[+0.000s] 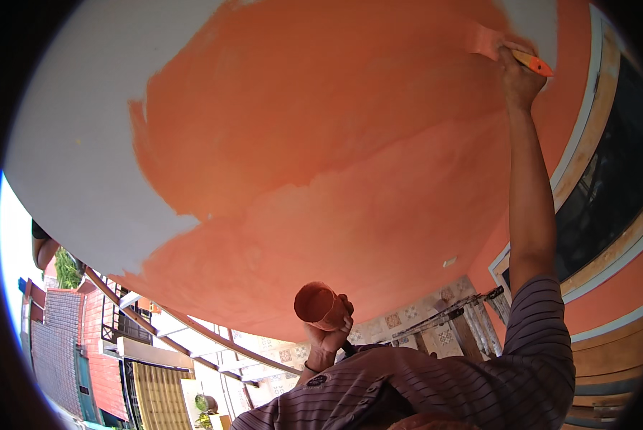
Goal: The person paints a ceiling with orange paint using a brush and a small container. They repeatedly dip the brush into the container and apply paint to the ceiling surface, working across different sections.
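striped shirt (436, 383), right arm (531, 193) nearly straight, hand (520, 80) around paintbrush (529, 61)

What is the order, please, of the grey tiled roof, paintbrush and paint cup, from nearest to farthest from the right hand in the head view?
1. Paintbrush: in the right hand.
2. Paint cup: lower centre.
3. Grey tiled roof: far lower left.

the broad surface (300, 158) was pale grey, overlaid with deep orange and lighter salmon patches. the paintbrush (528, 59) had a yellow handle (534, 63) with an orange end and salmon bristles (485, 42); the paint cup (334, 314) was salmon-orange. the purplish-grey shirt (490, 376) bore dark stripes; whitish floor tiles (393, 320) carried brown and grey motifs.
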Demonstrator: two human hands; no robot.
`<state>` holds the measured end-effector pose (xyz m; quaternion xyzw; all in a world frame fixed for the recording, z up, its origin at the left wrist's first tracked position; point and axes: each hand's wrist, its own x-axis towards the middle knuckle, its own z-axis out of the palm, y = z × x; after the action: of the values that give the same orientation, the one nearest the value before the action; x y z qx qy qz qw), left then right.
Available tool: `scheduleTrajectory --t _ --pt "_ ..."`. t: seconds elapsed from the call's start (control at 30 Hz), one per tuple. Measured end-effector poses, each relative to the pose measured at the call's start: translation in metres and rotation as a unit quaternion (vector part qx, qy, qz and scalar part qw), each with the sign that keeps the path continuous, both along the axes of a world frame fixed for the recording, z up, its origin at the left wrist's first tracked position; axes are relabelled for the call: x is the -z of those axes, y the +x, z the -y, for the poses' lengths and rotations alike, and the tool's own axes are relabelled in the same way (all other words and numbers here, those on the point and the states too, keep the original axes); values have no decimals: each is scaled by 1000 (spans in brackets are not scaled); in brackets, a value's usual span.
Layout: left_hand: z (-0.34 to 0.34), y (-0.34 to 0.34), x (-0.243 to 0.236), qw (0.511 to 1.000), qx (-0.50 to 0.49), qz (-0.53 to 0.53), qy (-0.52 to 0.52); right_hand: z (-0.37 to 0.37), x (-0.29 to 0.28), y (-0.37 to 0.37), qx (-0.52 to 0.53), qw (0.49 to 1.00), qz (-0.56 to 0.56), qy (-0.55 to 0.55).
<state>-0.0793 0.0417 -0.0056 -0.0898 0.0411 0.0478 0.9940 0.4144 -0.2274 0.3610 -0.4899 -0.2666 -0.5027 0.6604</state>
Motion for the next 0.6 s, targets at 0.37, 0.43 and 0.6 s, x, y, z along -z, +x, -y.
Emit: scheduleTrajectory --t 0.37,0.43,0.6 --pt "23 39 -9 997 79 17 4 -163 68 -141 -52 935 281 -209" --pt "26 43 -10 997 81 7 9 -168 81 -158 -147 911 277 -267" --pt "23 44 -11 995 80 36 38 -87 68 -84 -179 962 73 -195"
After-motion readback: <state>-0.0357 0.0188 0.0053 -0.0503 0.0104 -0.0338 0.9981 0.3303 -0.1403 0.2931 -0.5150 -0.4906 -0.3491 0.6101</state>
